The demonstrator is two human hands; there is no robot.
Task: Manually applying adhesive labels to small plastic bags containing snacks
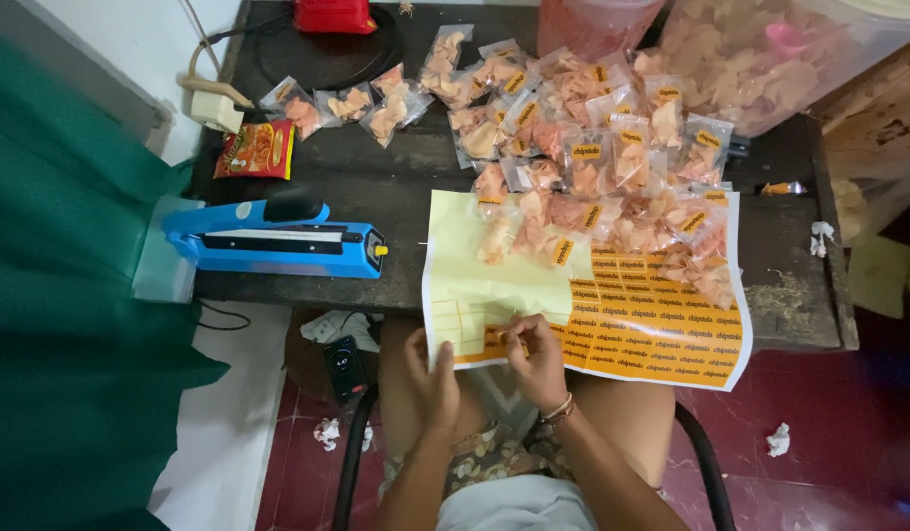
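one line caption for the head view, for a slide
Both hands peel an orange label from a sticker sheet beside sealed snack bags.

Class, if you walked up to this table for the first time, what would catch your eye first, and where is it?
A heap of small clear chip packets covers the table's far right. Below it lies a yellow-and-orange sticker sheet, its near edge touched by both hands. A blue heat sealer sits at left.

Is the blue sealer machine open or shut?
Shut. The sealer's arm lies flat along its base, with no gap showing. Both hands are away from it, at the sticker sheet.
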